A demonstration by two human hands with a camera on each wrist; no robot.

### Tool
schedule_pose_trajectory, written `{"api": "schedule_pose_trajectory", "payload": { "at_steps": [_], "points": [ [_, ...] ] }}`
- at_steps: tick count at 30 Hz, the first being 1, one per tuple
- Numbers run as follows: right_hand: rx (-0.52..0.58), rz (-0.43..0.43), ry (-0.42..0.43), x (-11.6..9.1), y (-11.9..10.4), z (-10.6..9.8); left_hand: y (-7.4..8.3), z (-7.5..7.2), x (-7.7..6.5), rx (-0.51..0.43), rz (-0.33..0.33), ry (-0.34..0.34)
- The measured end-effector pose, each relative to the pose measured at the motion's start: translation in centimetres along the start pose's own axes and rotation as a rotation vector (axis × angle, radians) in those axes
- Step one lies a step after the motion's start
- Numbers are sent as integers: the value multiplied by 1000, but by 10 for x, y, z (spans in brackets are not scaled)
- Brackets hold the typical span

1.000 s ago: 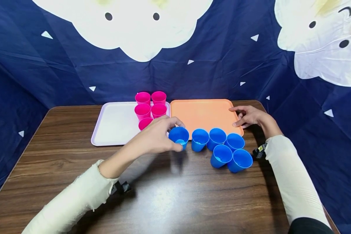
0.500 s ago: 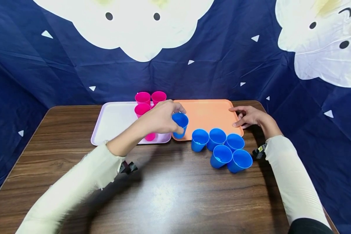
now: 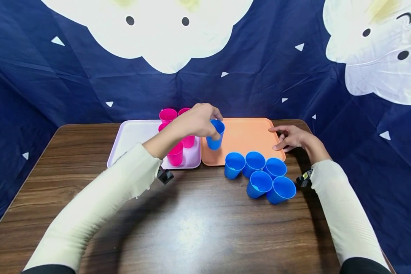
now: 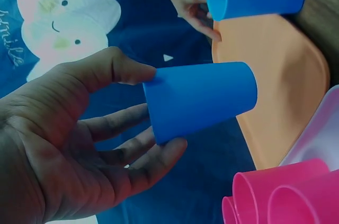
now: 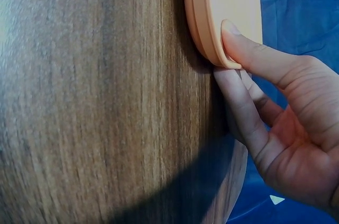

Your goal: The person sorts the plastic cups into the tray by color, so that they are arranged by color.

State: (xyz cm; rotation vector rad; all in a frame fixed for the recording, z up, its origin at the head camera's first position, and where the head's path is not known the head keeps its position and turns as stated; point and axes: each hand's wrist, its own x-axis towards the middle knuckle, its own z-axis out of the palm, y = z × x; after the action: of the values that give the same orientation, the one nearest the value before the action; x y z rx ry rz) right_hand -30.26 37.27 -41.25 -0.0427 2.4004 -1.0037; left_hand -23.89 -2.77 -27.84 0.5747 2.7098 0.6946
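Observation:
My left hand pinches a blue cup by its rim, over the left part of the orange tray. In the left wrist view the thumb is on one side of the blue cup and the fingertips on the other. At the tray's right edge, my right hand pinches the rim. The right wrist view shows the thumb inside the orange tray and fingers against its outer side. Several other blue cups stand upright on the table in front of the tray.
A white tray with a lilac rim lies left of the orange one. Several pink cups stand on its right side, partly hidden behind the left forearm. A blue cloth backdrop hangs behind the wooden table.
The left hand has carried the blue cup from the table in front of the trays up and back over the orange tray. The right hand has stayed at the tray's edge.

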Motion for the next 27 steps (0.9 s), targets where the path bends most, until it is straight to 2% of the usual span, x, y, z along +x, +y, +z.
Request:
{"api": "schedule_pose_trajectory", "payload": {
  "at_steps": [7, 15, 18, 20, 25, 27],
  "points": [
    [-12, 11, 5, -3, -1, 1, 0, -2, 18, 34, -5, 33],
    [-19, 19, 6, -1, -1, 3, -5, 3, 35, 26, -19, 24],
    [-21, 20, 9, -1, -2, 3, -8, 6, 46, 25, -34, 22],
    [-21, 16, 10, -1, -2, 3, -28, 15, 78, 38, -39, 9],
    [-25, 10, 15, 0, -1, 3, -80, 48, 161, 80, -67, -6],
    [-24, 10, 15, 1, 0, 2, -82, 54, 168, 87, -82, -1]
  ]
}}
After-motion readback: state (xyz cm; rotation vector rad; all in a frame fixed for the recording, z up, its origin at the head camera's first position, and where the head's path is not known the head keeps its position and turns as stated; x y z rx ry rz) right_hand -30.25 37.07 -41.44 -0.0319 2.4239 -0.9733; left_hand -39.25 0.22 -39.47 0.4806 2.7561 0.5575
